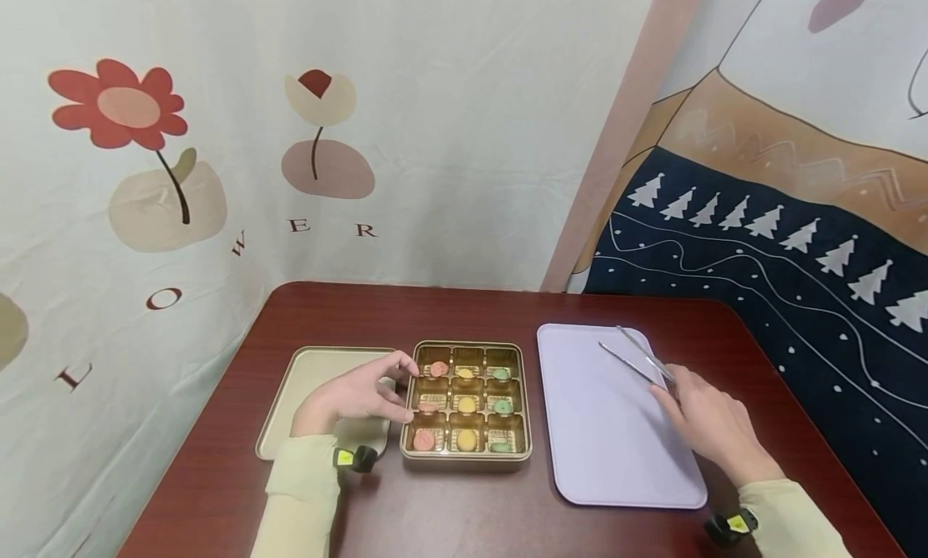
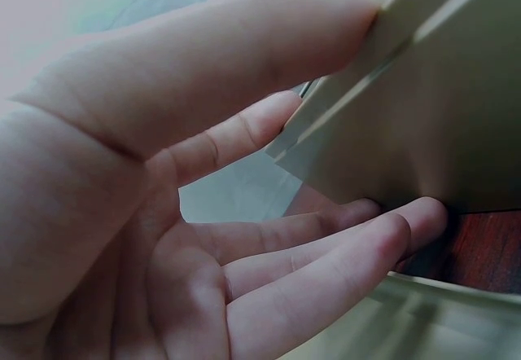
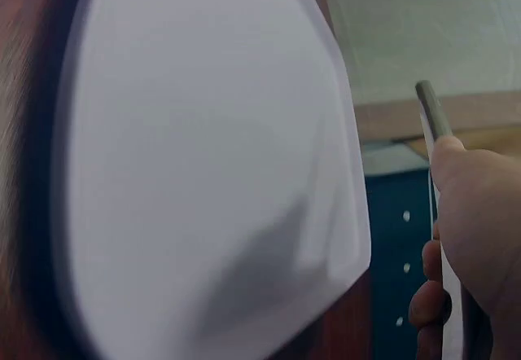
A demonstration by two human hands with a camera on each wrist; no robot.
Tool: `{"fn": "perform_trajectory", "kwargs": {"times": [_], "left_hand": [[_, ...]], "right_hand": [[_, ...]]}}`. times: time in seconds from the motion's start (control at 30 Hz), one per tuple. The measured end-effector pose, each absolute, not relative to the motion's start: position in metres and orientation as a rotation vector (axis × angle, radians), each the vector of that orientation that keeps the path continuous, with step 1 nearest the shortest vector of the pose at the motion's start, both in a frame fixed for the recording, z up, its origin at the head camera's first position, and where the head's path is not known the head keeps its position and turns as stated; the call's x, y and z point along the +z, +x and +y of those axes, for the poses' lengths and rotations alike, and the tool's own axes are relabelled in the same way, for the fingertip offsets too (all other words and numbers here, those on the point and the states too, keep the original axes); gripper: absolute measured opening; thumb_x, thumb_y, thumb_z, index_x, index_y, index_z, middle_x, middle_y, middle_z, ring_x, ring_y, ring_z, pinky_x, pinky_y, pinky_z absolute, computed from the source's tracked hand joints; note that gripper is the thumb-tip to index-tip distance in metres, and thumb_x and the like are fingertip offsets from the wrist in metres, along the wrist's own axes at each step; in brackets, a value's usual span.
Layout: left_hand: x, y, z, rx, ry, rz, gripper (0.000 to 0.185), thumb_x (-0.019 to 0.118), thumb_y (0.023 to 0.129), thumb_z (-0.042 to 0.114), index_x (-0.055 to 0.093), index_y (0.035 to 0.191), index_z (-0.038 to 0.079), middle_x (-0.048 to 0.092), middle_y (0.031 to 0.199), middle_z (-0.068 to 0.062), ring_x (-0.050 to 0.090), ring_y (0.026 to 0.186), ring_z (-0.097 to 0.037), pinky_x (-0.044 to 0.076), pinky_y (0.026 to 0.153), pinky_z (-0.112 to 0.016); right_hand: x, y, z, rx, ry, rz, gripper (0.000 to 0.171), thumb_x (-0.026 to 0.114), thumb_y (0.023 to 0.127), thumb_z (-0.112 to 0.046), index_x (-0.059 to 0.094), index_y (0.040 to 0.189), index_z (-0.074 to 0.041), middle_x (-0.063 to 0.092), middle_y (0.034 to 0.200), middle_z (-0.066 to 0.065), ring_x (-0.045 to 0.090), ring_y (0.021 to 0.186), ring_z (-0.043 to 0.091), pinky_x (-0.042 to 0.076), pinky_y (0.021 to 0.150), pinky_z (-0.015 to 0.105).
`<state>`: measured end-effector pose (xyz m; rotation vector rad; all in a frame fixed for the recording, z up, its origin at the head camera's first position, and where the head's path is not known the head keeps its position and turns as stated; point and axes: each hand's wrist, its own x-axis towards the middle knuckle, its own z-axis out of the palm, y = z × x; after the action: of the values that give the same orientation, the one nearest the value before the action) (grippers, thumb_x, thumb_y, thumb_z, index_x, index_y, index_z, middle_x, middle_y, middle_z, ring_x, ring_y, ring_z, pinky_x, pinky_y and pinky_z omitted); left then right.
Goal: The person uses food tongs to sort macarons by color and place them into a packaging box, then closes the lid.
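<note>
Glossy wood table point(image 1: 464, 316); left hand point(image 1: 355, 397) fingers touching gold tin point(image 1: 466, 461) wall; right hand point(image 1: 714, 425) pinching steel tongs point(image 1: 638, 357) over lavender tray point(image 1: 602, 429).

The wall cloth point(image 1: 435, 139) reads "L O W E R".

A gold tin point(image 1: 466, 458) holds pink sweets point(image 1: 438, 369) left, yellow sweets point(image 1: 466, 403) in the middle and green sweets point(image 1: 501, 374) right, beside a pale beige lid point(image 1: 304, 381) and a lilac tray point(image 1: 602, 429) on a dark red-brown table point(image 1: 464, 510), under pale yellow-green sleeves point(image 1: 304, 493).
</note>
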<state>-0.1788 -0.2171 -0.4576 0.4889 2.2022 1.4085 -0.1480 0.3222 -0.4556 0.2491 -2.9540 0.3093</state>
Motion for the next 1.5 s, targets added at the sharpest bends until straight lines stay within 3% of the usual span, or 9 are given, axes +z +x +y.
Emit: {"fn": "perform_trajectory", "kwargs": {"times": [0.23, 0.47, 0.67, 0.87, 1.37, 1.5], "left_hand": [[-0.459, -0.179, -0.218, 1.445, 0.505, 2.158, 0.059, 0.087, 0.084, 0.004, 0.048, 0.128, 0.005, 0.05, 0.133, -0.028, 0.074, 0.098, -0.031, 0.063, 0.081, -0.042], [-0.459, -0.179, -0.217, 1.474, 0.531, 2.119, 0.059, 0.086, 0.084, 0.002, 0.047, 0.128, 0.002, 0.051, 0.132, -0.029, 0.075, 0.096, -0.032, 0.063, 0.081, -0.041], [-0.46, -0.179, -0.217, 1.47, 0.535, 2.127, 0.059, 0.086, 0.084, 0.002, 0.047, 0.128, 0.002, 0.051, 0.131, -0.029, 0.075, 0.096, -0.032, 0.063, 0.082, -0.042], [-0.459, -0.179, -0.217, 1.445, 0.506, 2.16, 0.058, 0.087, 0.084, 0.005, 0.048, 0.127, 0.005, 0.05, 0.133, -0.028, 0.074, 0.097, -0.031, 0.062, 0.081, -0.041], [-0.457, -0.18, -0.217, 1.418, 0.484, 2.189, 0.059, 0.088, 0.084, 0.007, 0.049, 0.128, 0.008, 0.051, 0.132, -0.027, 0.072, 0.1, -0.031, 0.062, 0.083, -0.043], [-0.458, -0.179, -0.218, 1.419, 0.494, 2.184, 0.058, 0.087, 0.084, 0.006, 0.049, 0.128, 0.008, 0.051, 0.132, -0.028, 0.073, 0.101, -0.031, 0.062, 0.083, -0.044]], "right_hand": [[-0.459, -0.144, 0.343, 0.27, 0.076, -3.014, 0.06, 0.062, 0.105, -0.04, 0.048, 0.136, 0.01, 0.065, 0.115, 0.036, 0.062, 0.068, 0.032, 0.058, 0.059, 0.058], [-0.466, -0.138, 0.364, 0.24, -0.035, -3.017, 0.058, 0.056, 0.108, -0.039, 0.044, 0.127, 0.015, 0.061, 0.088, 0.027, 0.055, 0.057, 0.029, 0.052, 0.048, 0.053], [-0.47, -0.135, 0.379, 0.24, -0.131, -3.03, 0.052, 0.051, 0.109, -0.035, 0.043, 0.114, 0.016, 0.054, 0.079, 0.025, 0.054, 0.054, 0.032, 0.048, 0.044, 0.051], [-0.472, -0.134, 0.389, 0.245, -0.187, -3.08, 0.049, 0.048, 0.11, -0.035, 0.042, 0.103, 0.013, 0.051, 0.077, 0.025, 0.055, 0.056, 0.035, 0.048, 0.046, 0.054], [-0.483, -0.132, 0.401, 0.23, -0.337, -3.225, 0.056, 0.043, 0.11, -0.039, 0.044, 0.093, 0.014, 0.053, 0.079, 0.031, 0.062, 0.068, 0.052, 0.051, 0.057, 0.064], [-0.485, -0.132, 0.401, 0.223, -0.391, -3.25, 0.062, 0.043, 0.11, -0.042, 0.044, 0.096, 0.018, 0.052, 0.081, 0.034, 0.062, 0.07, 0.054, 0.051, 0.058, 0.065]]}}
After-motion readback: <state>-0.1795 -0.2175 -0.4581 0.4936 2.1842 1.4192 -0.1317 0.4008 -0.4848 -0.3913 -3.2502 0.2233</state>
